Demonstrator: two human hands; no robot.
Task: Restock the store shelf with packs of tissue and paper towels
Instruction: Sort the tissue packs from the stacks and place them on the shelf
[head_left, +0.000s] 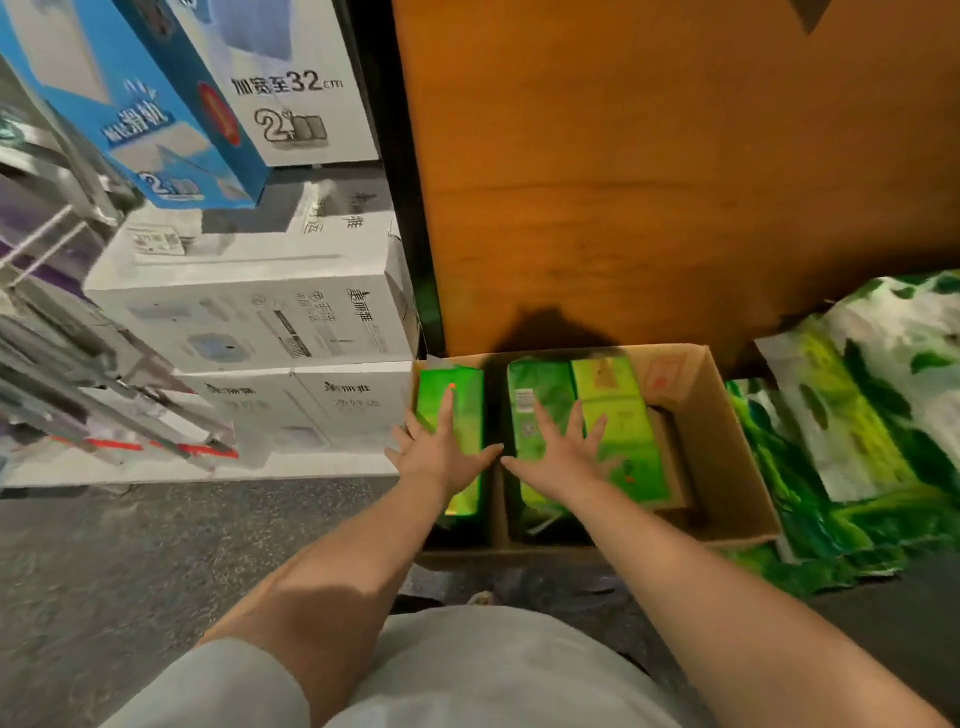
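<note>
Three green tissue packs (618, 415) upright in one open cardboard box (727, 441) on the grey floor (130, 561), against an orange wooden panel (649, 182). Left hand (441, 457) and right hand (561, 462) spread flat on packs, fingers straight, gripping nothing. White cartons (249, 312) stacked left; green bulk packs (857, 441) right.

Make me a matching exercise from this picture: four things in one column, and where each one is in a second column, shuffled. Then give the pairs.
Things
1. left hand
2. right hand
3. blue box
4. large green-and-white pack

Places
A. on the floor to the right of the cardboard box
B. spread over the green pack in the cardboard box's left compartment
C. tilted on top of the stacked white cartons
D. spread over the green packs in the cardboard box's right compartment

Pairs: 1-B, 2-D, 3-C, 4-A
</note>
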